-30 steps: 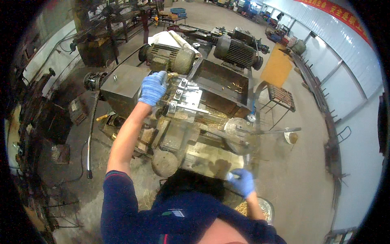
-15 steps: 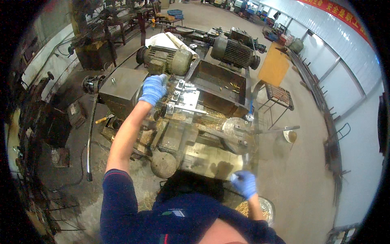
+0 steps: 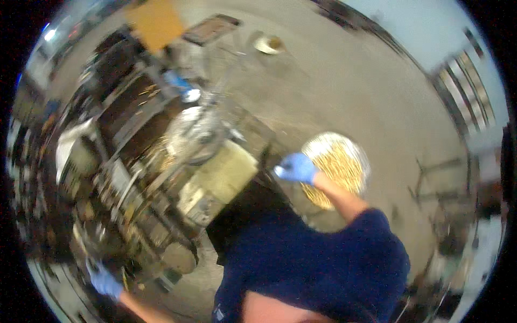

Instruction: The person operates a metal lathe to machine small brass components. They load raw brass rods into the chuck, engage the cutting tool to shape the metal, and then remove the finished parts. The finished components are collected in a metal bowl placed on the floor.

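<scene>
My right hand, in a blue glove, is above the floor between the machine and a round metal basin. Its fingers are closed, and a small whitish spot shows at their tips; what it is I cannot make out. Many slim brass-coloured pieces fill the basin, partly covered by my right forearm. Far to the left, my left hand, also blue-gloved, is beside the machine's left end. Motion smears its fingers, so what it touches does not show.
A round grey plate sticks out low on the machine. Beyond it stand a small metal-legged stand and an upright tan board. A pale bowl lies on the floor. A rack stands by the right wall.
My view has swung right, bringing the basin fully into sight. My left hand has left the clamp blocks on the machine. My right hand stays closed, now beside the basin.
</scene>
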